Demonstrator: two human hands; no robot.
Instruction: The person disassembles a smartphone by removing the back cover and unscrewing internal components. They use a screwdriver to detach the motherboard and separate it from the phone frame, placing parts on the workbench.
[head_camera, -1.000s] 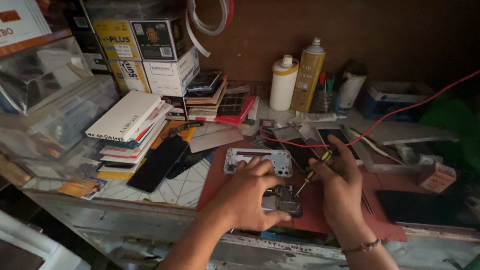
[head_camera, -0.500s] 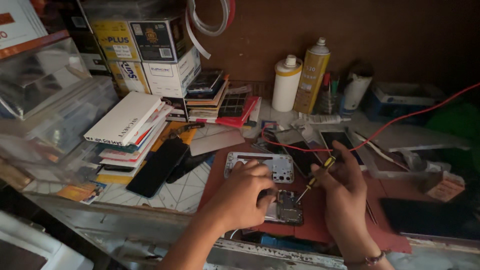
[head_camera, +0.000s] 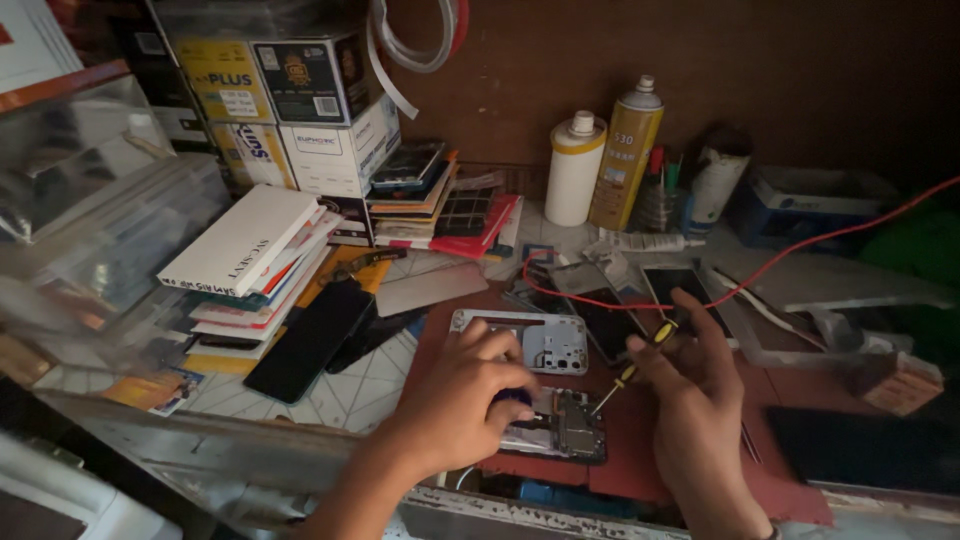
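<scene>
The left hand (head_camera: 450, 400) presses down on an opened phone (head_camera: 560, 425) lying on the red mat (head_camera: 640, 450) at the front of the table. The right hand (head_camera: 695, 390) is closed around a small screwdriver (head_camera: 630, 370), tip on the phone's insides. If the tip slips, it could scratch the tiny parts. A loosened screw could roll away into the clutter.

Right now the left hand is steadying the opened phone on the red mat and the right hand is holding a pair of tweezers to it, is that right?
Not quite. The right hand holds a small screwdriver with a yellow and black handle, not tweezers; the head view shows its tip pointing at the opened phone. The rest stands: the left hand steadies the phone on the red mat.
</scene>
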